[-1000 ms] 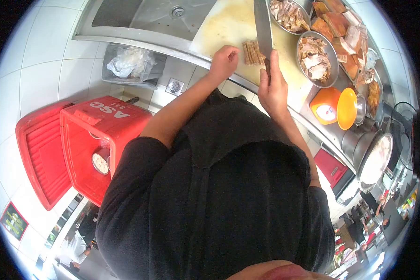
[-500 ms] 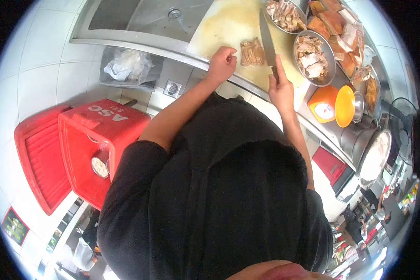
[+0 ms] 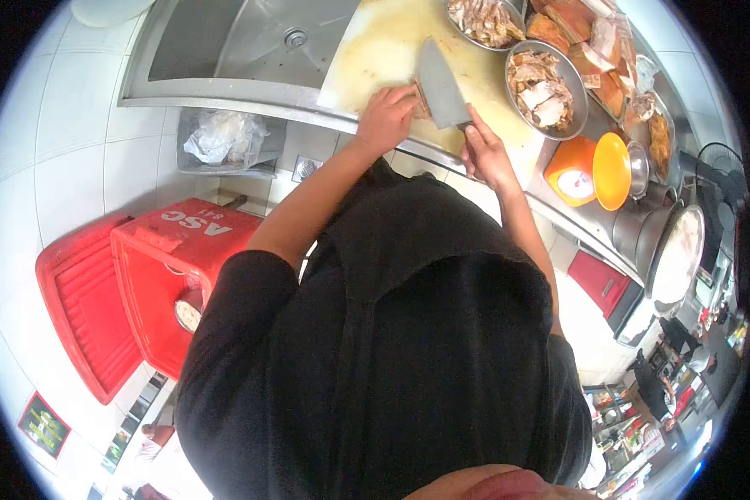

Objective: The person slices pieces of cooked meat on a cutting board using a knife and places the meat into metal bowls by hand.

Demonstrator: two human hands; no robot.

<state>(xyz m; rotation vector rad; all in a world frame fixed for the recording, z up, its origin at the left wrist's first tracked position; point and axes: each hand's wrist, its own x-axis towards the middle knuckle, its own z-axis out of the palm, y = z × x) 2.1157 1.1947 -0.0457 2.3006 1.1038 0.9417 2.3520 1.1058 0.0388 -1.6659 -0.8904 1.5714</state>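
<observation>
My right hand [image 3: 487,156] is closed round the handle of a broad cleaver [image 3: 443,90]. The blade's flat side faces up, and it lies over or against a piece of sliced cooked meat [image 3: 423,107] on the yellowish cutting board [image 3: 375,52]. My left hand [image 3: 387,119] is at the left side of that meat, fingers bent and pressed on it. Only a thin strip of the meat shows between fingers and blade; the rest is hidden. Just right of the cleaver stands a metal bowl [image 3: 582,117] of cut meat.
Another bowl [image 3: 521,42] of sliced meat and a heap of roasted meat slabs [image 3: 571,23] are at the upper right. An orange scale [image 3: 567,162] stands near the counter edge. A steel sink [image 3: 250,62] is at the left; below it, an open red cooler box [image 3: 146,267].
My left hand has moved onto the meat from beside it. The cleaver has shifted left and turned, showing its broad side and covering much of the meat. The whole view has shifted slightly.
</observation>
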